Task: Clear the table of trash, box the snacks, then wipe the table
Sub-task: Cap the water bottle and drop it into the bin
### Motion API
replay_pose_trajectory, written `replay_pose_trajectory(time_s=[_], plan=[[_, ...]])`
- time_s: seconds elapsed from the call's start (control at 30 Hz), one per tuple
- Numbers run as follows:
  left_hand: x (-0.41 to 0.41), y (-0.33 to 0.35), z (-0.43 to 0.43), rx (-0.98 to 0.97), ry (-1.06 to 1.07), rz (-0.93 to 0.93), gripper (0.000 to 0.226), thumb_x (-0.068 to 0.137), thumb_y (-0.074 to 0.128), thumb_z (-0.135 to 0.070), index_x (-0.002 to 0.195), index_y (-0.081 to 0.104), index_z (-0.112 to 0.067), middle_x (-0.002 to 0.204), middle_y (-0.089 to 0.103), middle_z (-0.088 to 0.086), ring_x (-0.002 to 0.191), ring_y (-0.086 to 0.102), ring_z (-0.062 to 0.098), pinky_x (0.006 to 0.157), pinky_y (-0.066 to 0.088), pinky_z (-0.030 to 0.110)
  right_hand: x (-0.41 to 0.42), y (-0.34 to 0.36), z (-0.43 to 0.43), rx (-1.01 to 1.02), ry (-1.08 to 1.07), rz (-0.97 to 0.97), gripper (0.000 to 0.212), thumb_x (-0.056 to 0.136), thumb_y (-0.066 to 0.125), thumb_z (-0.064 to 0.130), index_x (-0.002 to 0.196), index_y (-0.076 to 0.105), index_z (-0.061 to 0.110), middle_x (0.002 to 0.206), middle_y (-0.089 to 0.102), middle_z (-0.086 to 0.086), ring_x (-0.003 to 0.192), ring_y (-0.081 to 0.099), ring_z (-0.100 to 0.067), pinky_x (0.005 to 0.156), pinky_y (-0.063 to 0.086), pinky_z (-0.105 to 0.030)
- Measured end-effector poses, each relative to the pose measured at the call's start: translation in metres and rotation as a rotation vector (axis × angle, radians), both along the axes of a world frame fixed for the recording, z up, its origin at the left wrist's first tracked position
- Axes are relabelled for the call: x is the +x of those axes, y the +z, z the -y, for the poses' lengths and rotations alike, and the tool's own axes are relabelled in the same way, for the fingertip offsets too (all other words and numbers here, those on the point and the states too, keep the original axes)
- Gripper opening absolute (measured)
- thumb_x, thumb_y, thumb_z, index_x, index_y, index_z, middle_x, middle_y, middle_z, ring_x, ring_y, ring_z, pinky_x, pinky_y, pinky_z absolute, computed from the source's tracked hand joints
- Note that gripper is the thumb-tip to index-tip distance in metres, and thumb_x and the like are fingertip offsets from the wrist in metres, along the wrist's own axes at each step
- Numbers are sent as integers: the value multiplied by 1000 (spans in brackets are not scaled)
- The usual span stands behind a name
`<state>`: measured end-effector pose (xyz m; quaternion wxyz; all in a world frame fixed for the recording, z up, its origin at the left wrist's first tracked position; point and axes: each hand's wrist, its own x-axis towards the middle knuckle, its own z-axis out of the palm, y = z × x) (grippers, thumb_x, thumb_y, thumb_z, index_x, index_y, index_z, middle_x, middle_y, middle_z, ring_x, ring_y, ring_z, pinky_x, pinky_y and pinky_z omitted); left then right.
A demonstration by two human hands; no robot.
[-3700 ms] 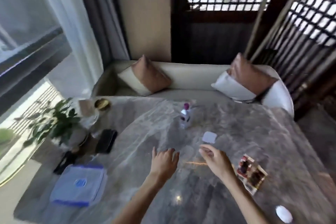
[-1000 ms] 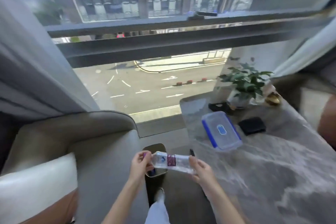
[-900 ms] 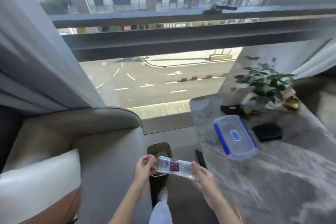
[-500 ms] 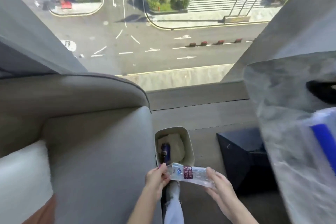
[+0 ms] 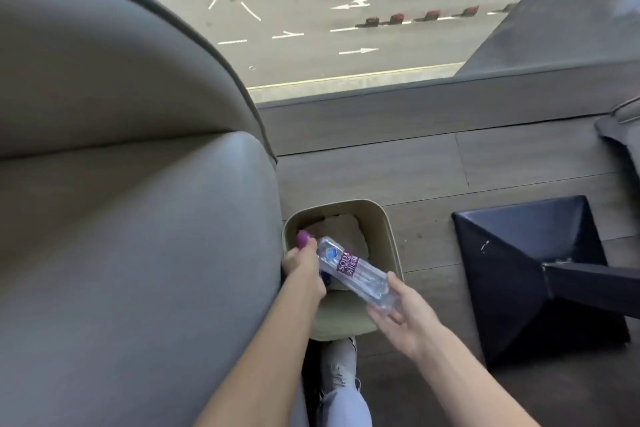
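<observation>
A clear plastic soda-water bottle (image 5: 353, 270) with a purple label lies tilted over the open beige trash bin (image 5: 389, 236) on the floor. My right hand (image 5: 403, 319) grips the bottle's base end from below. At the bottle's neck end, my left hand (image 5: 303, 267) pinches the purple cap (image 5: 304, 240); whether the cap is still on the neck I cannot tell. Inside the bin I see crumpled paper (image 5: 343, 234), and something blue is partly hidden under the bottle.
A grey sofa (image 5: 138, 218) fills the left, touching the bin. The table's black pyramid base (image 5: 530, 270) stands on the wooden floor to the right. My shoe (image 5: 341, 367) is just below the bin. Floor-level window glass lies ahead.
My view has tilted down from the table to the floor. Both hands have carried the bottle down over the bin, and it now tilts with its neck end up-left.
</observation>
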<state>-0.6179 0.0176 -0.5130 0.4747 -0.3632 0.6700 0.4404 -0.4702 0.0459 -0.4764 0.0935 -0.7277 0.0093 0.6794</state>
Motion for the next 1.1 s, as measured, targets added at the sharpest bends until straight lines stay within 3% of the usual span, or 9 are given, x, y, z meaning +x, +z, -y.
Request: replay_pose_trajectory(time_s=[0.07,0.13,0.2,0.37,0.5,0.63,0.77,0.9,1.1], plan=[[-8,-19,-7,-18,-58,-70,20,92,62,-14,74,54,-11,75,60,6,56,52,15,53,40,26,-8,-14,5,-34,-45,-18,21,94,61,21,102,57,2,97,60,-13,101,59,-26,106,45,-44],[-14,-32,-14,-12,-92,-69,15,91,62,-11,77,55,-9,71,58,6,57,52,16,60,43,27,-13,-28,6,-44,-69,-17,23,95,58,22,105,56,1,91,60,-11,108,55,-27,109,43,-46],[-16,-45,-18,-17,-112,-72,7,90,62,-8,95,60,-4,79,63,11,62,57,22,67,47,31,-16,-41,4,-52,-84,-9,20,96,57,22,96,58,2,88,60,-10,105,56,-27,110,42,-46],[-19,-66,-16,-55,-181,-121,31,90,61,-9,118,57,2,106,68,19,77,63,27,70,50,32,-20,-66,1,-73,-82,19,18,96,58,22,102,58,6,91,61,-10,110,58,-29,108,44,-45],[-16,-65,-17,-124,-258,-153,48,89,65,-25,128,51,-1,126,63,16,96,63,30,81,49,33,-18,-68,2,-129,-93,-9,40,94,59,34,120,54,5,141,48,-18,129,49,-29,113,36,-49],[-9,-45,-13,-119,-436,-129,75,90,59,-45,148,28,-9,151,39,7,135,42,28,98,40,34,-12,-45,1,-119,-153,-81,78,94,55,45,154,15,14,162,10,-16,148,22,-34,117,30,-50],[-6,2,5,-108,-925,-353,46,95,52,-30,136,48,-11,139,55,10,127,51,27,103,39,30,-2,-1,4,128,242,-54,47,98,49,40,138,48,16,136,56,-13,120,59,-27,99,49,-41],[-2,84,30,-10,-1315,-454,32,95,46,-21,123,59,-17,126,65,5,115,59,25,92,44,27,22,74,8,437,761,130,12,94,56,39,98,65,32,112,70,0,105,65,-14,99,51,-38],[17,239,52,-107,-1679,-696,30,94,38,-18,118,56,-17,122,63,6,113,59,30,91,47,40,53,214,12,611,1282,349,40,88,52,51,122,59,31,118,65,8,112,60,-14,97,48,-37]])
